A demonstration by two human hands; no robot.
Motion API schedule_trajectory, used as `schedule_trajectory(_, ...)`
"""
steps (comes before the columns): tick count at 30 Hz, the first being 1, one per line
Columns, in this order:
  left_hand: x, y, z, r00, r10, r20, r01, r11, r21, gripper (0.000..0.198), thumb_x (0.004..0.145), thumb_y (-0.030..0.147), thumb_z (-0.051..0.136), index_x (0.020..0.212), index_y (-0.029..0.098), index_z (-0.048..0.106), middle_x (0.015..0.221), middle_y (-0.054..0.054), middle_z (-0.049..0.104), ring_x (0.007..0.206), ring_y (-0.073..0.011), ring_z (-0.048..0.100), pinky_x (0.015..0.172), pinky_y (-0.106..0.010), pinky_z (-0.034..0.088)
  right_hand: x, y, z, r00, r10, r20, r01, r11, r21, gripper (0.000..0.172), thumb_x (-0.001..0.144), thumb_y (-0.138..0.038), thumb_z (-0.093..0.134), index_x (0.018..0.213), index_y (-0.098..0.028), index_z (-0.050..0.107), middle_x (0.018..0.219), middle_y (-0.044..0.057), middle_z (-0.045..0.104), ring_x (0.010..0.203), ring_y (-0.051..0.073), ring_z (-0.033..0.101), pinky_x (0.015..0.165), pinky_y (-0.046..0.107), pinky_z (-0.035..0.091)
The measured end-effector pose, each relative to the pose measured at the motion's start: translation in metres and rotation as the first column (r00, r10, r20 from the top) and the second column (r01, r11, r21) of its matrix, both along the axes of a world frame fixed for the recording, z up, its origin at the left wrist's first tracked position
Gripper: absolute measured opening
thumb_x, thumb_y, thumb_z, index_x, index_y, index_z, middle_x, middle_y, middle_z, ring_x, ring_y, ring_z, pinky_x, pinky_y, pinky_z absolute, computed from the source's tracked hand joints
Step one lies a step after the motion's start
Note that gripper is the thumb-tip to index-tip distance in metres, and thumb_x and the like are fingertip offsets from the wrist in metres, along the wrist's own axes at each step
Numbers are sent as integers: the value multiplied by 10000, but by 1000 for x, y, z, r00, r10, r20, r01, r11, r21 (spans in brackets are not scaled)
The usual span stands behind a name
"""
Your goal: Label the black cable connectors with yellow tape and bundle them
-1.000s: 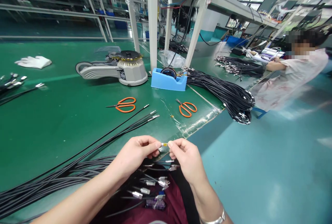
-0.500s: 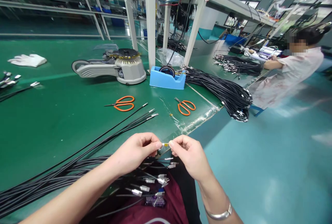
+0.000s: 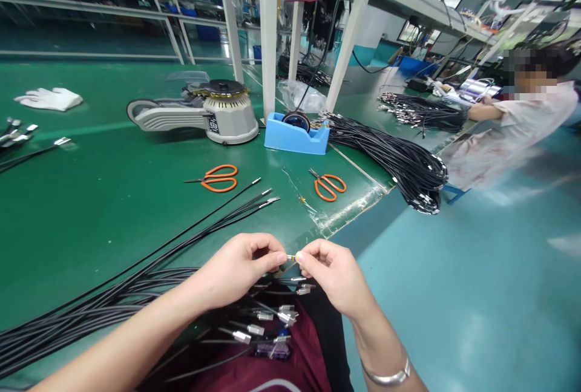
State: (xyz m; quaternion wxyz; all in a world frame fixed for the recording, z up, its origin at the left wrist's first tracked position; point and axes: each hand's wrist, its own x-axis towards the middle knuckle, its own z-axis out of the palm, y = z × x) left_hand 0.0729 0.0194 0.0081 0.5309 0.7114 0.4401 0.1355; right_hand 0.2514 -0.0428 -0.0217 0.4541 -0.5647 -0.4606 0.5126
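My left hand (image 3: 238, 268) and my right hand (image 3: 331, 274) meet at the near edge of the green table (image 3: 91, 186), fingertips pinched together. Between them they hold a small metal cable tip (image 3: 290, 257) with a bit of yellow on it. Below the hands a bundle of black cables (image 3: 91, 313) with metal connector ends (image 3: 272, 316) runs off the table onto my lap. Several single cables (image 3: 218, 213) lie fanned out on the table just beyond my left hand.
Two orange scissors (image 3: 218, 178) (image 3: 327, 185) lie ahead. Behind them stand a grey tape dispenser machine (image 3: 213, 115) and a blue tape holder (image 3: 296, 133). A large black cable bundle (image 3: 399, 165) hangs over the right edge. White gloves (image 3: 49, 99) lie far left. Another person (image 3: 512, 120) works at the right.
My fingertips have drawn closer together over the small tip, so less of it shows. The hands stay in the same place; the view shifted slightly.
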Motion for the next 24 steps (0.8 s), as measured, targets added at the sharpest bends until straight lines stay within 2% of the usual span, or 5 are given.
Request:
schedule_trajectory(4, 1, 3, 6, 997, -46, -58, 47, 999, 15, 264, 819, 409, 524, 744, 179, 629, 655, 35, 549, 632, -130, 458, 601, -222, 358, 1, 1, -1, 999, -39, 27, 39, 999, -8, 213, 784, -363, 654, 721, -160, 655, 631, 12, 643, 616, 147, 584, 627, 275, 478)
schedule_trajectory(7, 0, 5, 9, 989, -106, -106, 109, 994, 28, 280, 827, 427, 517, 804, 187, 660, 674, 32, 568, 640, -134, 470, 594, -219, 355, 2, 2, 0, 999, -21, 29, 21, 1000, -17, 214, 780, -368, 657, 734, -159, 673, 650, 19, 656, 628, 155, 594, 640, 284, 483)
schedule_trajectory(10, 1, 5, 9, 982, -139, -126, 147, 988, 51, 297, 841, 427, 497, 780, 192, 667, 654, 31, 573, 626, -136, 482, 582, -219, 356, 4, 3, 2, 999, -6, 41, 6, 1000, -9, 197, 776, -351, 657, 723, -162, 674, 645, 12, 655, 622, 151, 591, 624, 275, 475)
schedule_trajectory(21, 15, -3, 6, 989, -60, -138, 79, 987, 141, 255, 810, 320, 509, 655, 191, 664, 641, 9, 626, 635, -161, 547, 596, -233, 374, -1, 2, -2, 997, -32, 74, 30, 999, 32, 175, 774, -313, 639, 675, -170, 624, 607, -12, 607, 591, 135, 547, 594, 256, 444)
schedule_trajectory(24, 16, -9, 5, 984, -54, -171, 88, 976, 199, 246, 817, 294, 511, 656, 196, 670, 649, 3, 636, 644, -162, 559, 598, -231, 375, 0, 1, -4, 999, -1, 39, 0, 1000, 13, 197, 781, -323, 630, 664, -167, 603, 598, -15, 591, 584, 134, 536, 592, 255, 437)
